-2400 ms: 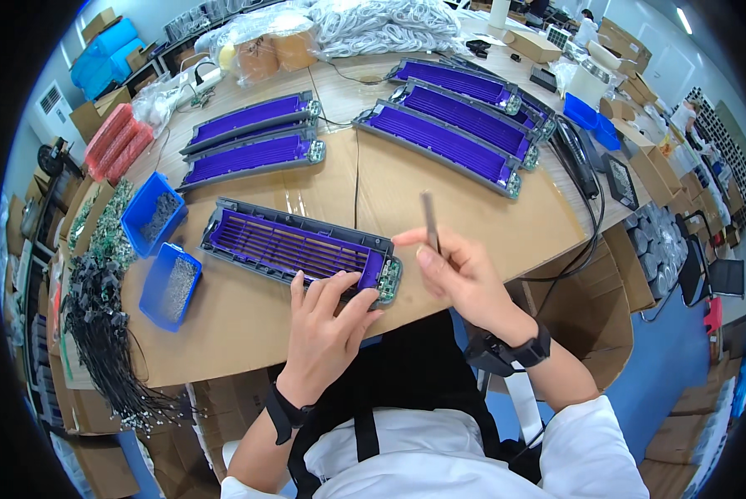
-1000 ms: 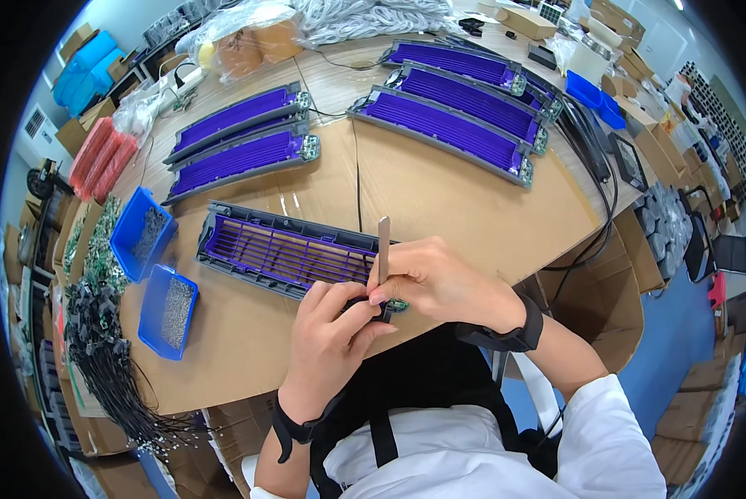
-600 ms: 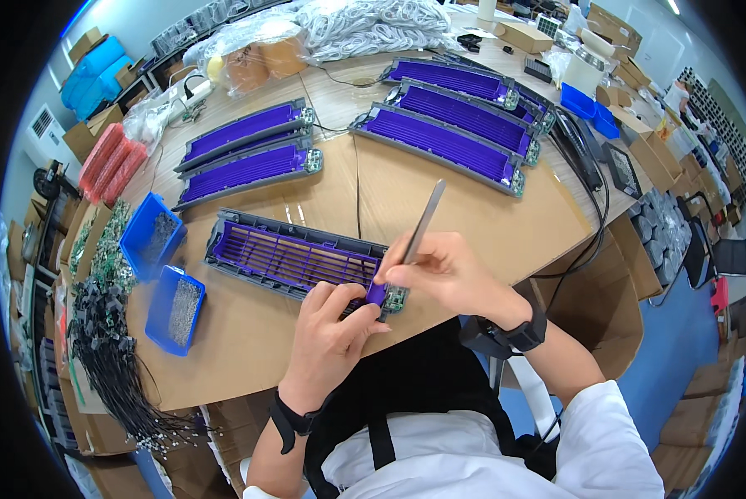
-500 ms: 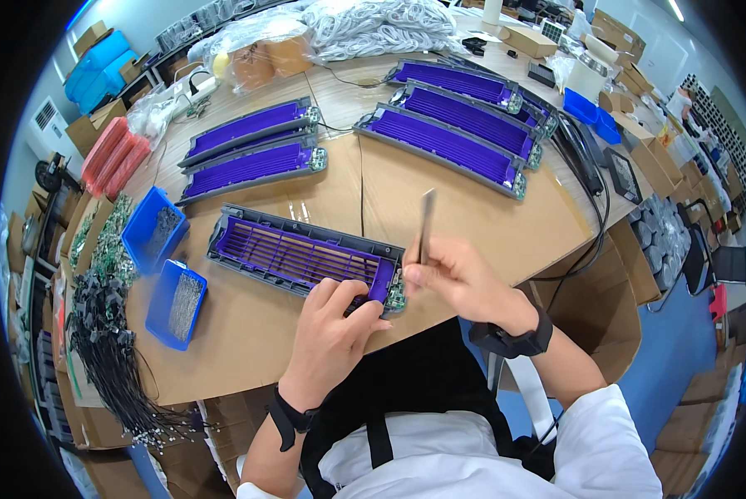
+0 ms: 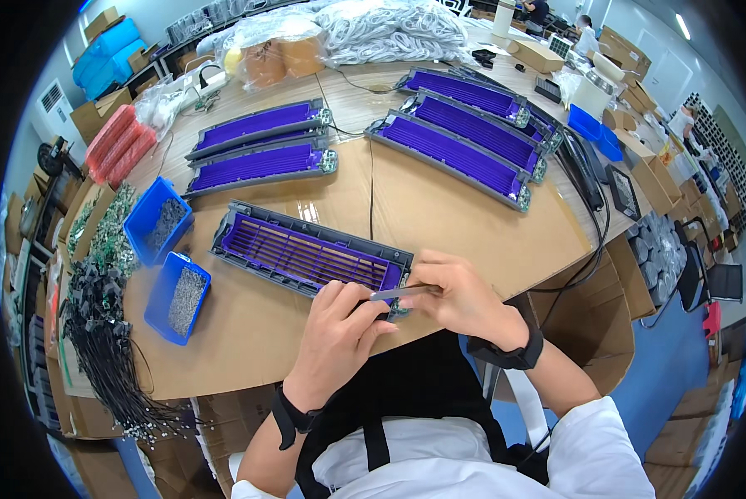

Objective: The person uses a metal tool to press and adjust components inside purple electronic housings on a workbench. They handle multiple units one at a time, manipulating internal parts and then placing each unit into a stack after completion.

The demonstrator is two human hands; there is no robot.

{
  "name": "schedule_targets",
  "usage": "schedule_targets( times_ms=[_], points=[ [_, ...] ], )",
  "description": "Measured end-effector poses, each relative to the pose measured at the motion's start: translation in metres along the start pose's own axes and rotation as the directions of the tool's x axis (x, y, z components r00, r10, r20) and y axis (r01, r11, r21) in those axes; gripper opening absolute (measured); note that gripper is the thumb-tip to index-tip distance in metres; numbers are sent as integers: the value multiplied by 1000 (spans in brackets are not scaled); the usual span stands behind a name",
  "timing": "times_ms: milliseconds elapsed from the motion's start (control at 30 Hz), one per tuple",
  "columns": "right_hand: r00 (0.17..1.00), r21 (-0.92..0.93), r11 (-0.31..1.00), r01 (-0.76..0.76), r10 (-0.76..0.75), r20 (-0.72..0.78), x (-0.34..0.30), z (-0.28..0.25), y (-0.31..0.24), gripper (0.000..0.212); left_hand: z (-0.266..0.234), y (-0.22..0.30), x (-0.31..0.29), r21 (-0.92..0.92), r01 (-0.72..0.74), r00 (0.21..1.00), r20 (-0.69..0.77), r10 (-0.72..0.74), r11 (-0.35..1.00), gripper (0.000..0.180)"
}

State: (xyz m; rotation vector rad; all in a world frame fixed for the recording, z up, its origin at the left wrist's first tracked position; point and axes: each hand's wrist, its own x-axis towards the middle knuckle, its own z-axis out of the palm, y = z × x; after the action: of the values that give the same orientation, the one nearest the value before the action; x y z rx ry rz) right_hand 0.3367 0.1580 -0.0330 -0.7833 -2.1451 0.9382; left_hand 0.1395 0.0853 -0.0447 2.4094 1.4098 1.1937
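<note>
A long grey housing (image 5: 256,264) with a purple slatted insert (image 5: 306,249) lies slanted in front of me. A green circuit board (image 5: 398,309) sits at its right end, mostly hidden by my fingers. My left hand (image 5: 333,337) is closed on the housing's near edge beside that end, its thumb pointing right. In my right hand (image 5: 457,298), thumb and fingers pinch slim metal tweezers (image 5: 398,292). The tweezers lie almost level over the board end, their tip pointing left to my left fingertips. What the tip touches is too small to tell.
Similar purple-and-grey housings (image 5: 260,166) lie at the back left, and several more (image 5: 452,154) at the back right. Two blue bins (image 5: 158,320) of small parts stand at the left, near bundled black cables (image 5: 98,341). Black cords (image 5: 593,241) run along the right edge.
The tweezers have swung from upright to nearly level, tip now toward my left hand. My right hand has turned with them. My left hand still rests on the housing.
</note>
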Motion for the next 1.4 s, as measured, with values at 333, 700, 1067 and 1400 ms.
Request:
schedule_targets(
  times_ms=[333,700,1067,1400],
  points=[
    [984,-321,933,-161,175,15,28,20,-17,7,-4,5,-16,33,84,995,49,-86,996,35],
    [955,-494,869,-29,169,242,83,6,-20,29,-42,-4,-45,56,265,957,-137,-255,963,35],
    [968,-550,833,52,94,234,81,13,-19,19,-39,-15,-50,6,288,939,-197,-282,958,26],
    [967,-577,817,5,144,211,80,18,-22,24,-21,-7,-26,50,232,971,-66,-229,971,27]
  ],
)
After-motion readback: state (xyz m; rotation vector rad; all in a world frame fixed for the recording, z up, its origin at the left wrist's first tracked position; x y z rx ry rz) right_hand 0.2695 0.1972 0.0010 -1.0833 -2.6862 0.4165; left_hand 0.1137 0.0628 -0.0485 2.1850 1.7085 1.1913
